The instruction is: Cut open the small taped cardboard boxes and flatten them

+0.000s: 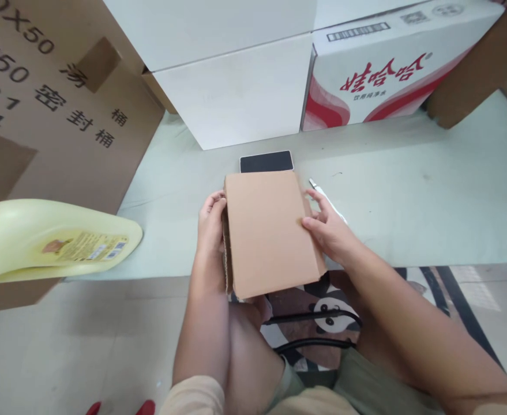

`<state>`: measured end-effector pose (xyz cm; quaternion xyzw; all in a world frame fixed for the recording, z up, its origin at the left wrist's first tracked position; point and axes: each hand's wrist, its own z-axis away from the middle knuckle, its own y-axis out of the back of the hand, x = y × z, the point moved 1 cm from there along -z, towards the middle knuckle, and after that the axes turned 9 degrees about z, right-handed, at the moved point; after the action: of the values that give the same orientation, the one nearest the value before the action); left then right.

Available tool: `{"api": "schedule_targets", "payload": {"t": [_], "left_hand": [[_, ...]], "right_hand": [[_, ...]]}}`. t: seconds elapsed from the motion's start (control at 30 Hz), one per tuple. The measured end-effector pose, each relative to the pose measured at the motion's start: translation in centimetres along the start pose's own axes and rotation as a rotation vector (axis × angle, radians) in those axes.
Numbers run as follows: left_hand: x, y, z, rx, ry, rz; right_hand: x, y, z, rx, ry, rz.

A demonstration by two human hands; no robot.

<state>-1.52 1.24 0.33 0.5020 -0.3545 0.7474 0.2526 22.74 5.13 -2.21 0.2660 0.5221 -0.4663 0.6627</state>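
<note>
Stacked cartons are crowding the back of a pale green mat, where a black phone is lying. Just in front, the left hand and right hand are gripping opposite edges of a flat brown cardboard box, fingers curled around it, above the knees. A yellow bottle is lying well to the left.

Soft, even light fills the scene, bright without harsh glare. The flat brown cardboard box casts only a faint shadow. The pale yellow plastic bottle at the left edge looks stretched by wide-angle distortion, and straight edges bend toward the corners. Focus is fairly sharp throughout.
</note>
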Motion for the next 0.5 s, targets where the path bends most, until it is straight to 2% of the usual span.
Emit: {"api": "schedule_targets", "payload": {"t": [0.13, 0.3, 0.37, 0.5], "left_hand": [[-0.5, 0.5, -0.7, -0.015, 0.009, -0.034], [-1.5, 1.5, -1.8, -0.002, -0.048, -0.091], [-1.7, 1.6, -1.8, -0.073, -0.111, -0.204], [-2.2, 1.2, -1.3, -0.34, -0.131, -0.427]], "right_hand": [[-0.6, 1.0, -0.2, 0.196, 0.026, -0.074], [-0.2, 2.7, -1.1, 0.343, -0.003, -0.184], [0.1, 3.2, -1.4, 0.414, -0.023, -0.255], [0.0, 3.6, -1.5, 0.437, -0.034, -0.284]]}}
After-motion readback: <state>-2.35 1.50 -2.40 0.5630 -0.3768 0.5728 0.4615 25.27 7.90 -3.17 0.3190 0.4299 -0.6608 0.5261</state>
